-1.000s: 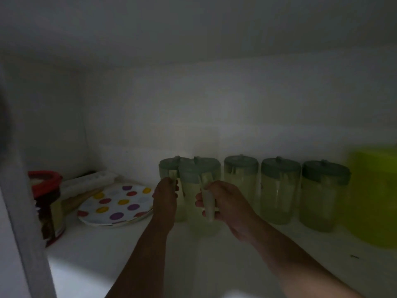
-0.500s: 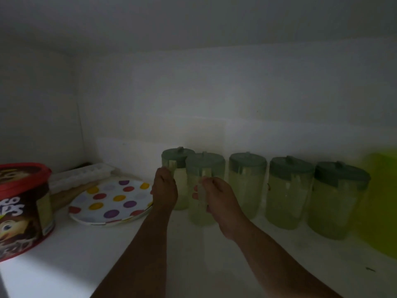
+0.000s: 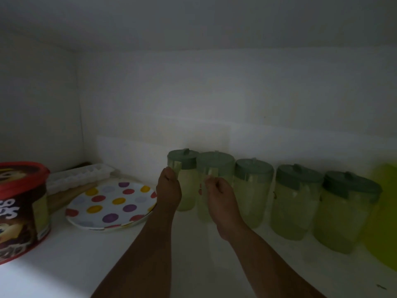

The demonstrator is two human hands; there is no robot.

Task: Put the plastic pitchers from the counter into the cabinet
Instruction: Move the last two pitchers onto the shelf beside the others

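Reaching into the dim cabinet, the left hand wraps the handle of the far-left pitcher, and the right hand curls round the next pitcher. Both pitchers touch. Bare shelf lies in front.

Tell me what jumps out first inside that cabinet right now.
A row of five pale green plastic pitchers with darker green lids lines the back of the white shelf. The left hand is on the handle of the leftmost pitcher, and the right hand is at the second pitcher. A polka-dot plate and a red-lidded tub sit to the left.
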